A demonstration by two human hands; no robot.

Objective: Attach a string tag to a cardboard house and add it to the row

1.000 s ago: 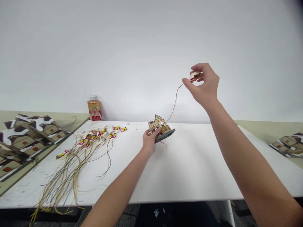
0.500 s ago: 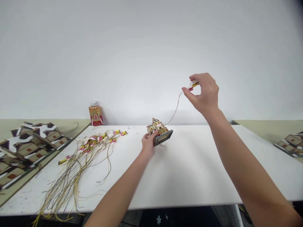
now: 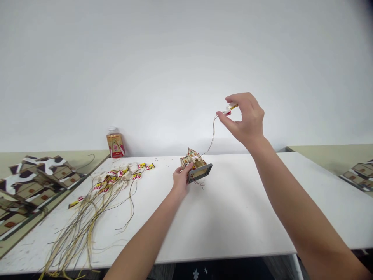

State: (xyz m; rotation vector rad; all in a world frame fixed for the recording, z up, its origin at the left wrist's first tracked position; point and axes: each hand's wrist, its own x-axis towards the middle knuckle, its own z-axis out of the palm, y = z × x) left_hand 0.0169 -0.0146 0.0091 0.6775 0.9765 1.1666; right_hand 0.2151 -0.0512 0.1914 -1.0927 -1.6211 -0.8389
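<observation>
Tilted above the white table is a small model house (image 3: 193,157) on a dark grey base, and my left hand (image 3: 181,178) grips its left side. Thin wire ends dangle beneath the base. My right hand (image 3: 247,116) is raised to the right against the wall, pinching a small white, red and yellow figure (image 3: 231,107) between thumb and fingers. From that figure a pair of thin wires (image 3: 213,134) curves down to the back of the house. Where the wires enter the house is hidden.
A heap of similar pieces (image 3: 122,173) with long yellow and dark wires (image 3: 87,229) spreads over the table's left (image 3: 163,217). Behind it stands a bottle (image 3: 115,144). More model houses sit on the left side surface (image 3: 43,181) and at the far right (image 3: 358,175).
My right hand has shifted left and slightly down with the figure, so the wires bow more loosely. My left hand still holds the house; the whole view has shifted a little.
</observation>
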